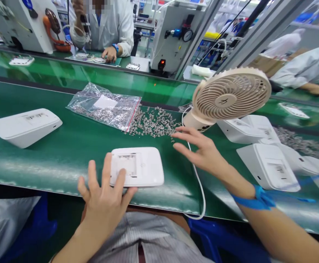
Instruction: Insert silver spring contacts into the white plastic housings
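A white plastic housing (150, 166) with a rectangular recess lies on the green mat in front of me. My left hand (104, 197) rests on its left side with fingers spread, the index fingertip over the recess. To the right, my right hand (200, 151) hovers with its fingers apart at the edge of a pile of small metal clips (155, 122); I see nothing held in it. A blue strap (254, 199) circles the right wrist. Beside the pile lies a clear zip bag (104, 106) full of similar parts.
A beige fan (231, 96) stands right of the pile, its white cable (200, 182) running to the front edge. Another white housing (26, 126) lies left, and several more housings (269, 168) sit right. Across the line, a co-worker's hand (110, 54) rests on a board.
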A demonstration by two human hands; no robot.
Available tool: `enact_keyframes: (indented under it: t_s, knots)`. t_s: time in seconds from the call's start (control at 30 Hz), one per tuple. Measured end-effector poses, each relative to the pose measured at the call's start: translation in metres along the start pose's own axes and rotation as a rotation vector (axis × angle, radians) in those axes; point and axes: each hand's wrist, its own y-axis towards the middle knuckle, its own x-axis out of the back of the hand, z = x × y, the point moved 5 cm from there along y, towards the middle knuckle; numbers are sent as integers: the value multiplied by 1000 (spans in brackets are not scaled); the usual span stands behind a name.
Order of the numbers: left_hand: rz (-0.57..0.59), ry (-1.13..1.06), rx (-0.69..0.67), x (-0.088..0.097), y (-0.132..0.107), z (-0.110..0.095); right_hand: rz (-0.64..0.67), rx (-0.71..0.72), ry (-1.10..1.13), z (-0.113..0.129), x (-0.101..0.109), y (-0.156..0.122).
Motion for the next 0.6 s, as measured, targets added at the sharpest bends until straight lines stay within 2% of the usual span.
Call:
enact_keyframes:
  t_s: [0.07, 0.13, 0.23, 0.33, 0.47, 0.53, 0.6]
  knots:
    - [-32, 94, 16, 2, 0, 2, 62, 29, -120, -25, -3, 10]
    - [-45, 83, 18, 2, 3, -3, 154, 77, -198, -39, -12, 14]
    - [-37, 1, -22, -1, 7, -17, 243, 102, -276, -42, -24, 18]
    - [-35, -25, -70, -7, 8, -23, 270, 56, -307, -38, -29, 22]
    - [-14, -39, -45, -13, 10, -19, 176, 27, -202, -17, -20, 24]
    - [-27, -70, 9, -11, 12, -18, 100, 41, -66, 7, -11, 21]
    - [-73, -139, 72, -3, 14, -21, 81, 24, 124, 35, -4, 15]
